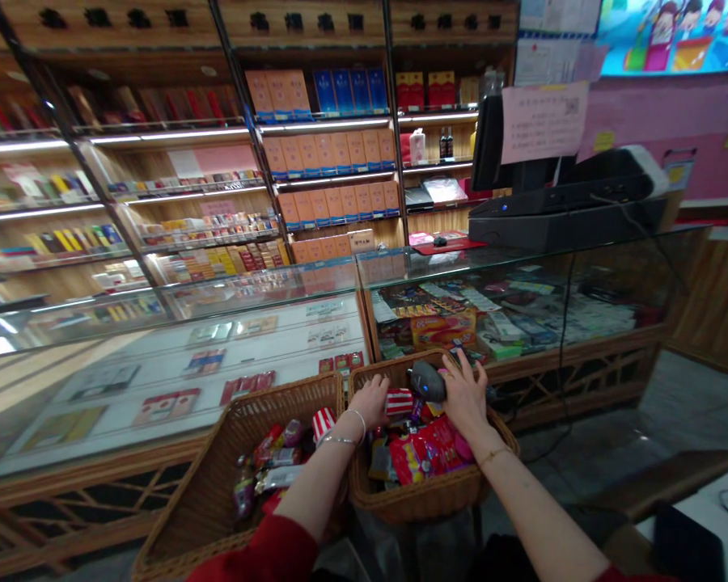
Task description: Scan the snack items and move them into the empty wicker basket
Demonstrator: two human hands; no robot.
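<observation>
Two wicker baskets of packaged snacks stand side by side before me. My left hand point(370, 402) reaches into the right basket point(412, 509), its fingers curled against a red-and-white striped container point(399, 402). Over the same basket, my right hand point(463, 394) is around a dark barcode scanner point(428, 381) with a small blue light; some of its fingers stick up and the thumb is hidden. Beneath it lies a shiny red snack bag point(428, 453). In the left basket point(185, 493) are another striped container point(323, 423), a small bottle-shaped pack point(243, 487) and several wrapped items.
A glass display counter point(267, 319) with flat packs inside runs behind the baskets. On its right part stands a register with a monitor point(487, 149), and a black cable point(564, 347) hangs down the front. Shelves of boxes point(340, 153) line the wall. A white surface point(713, 517) is at lower right.
</observation>
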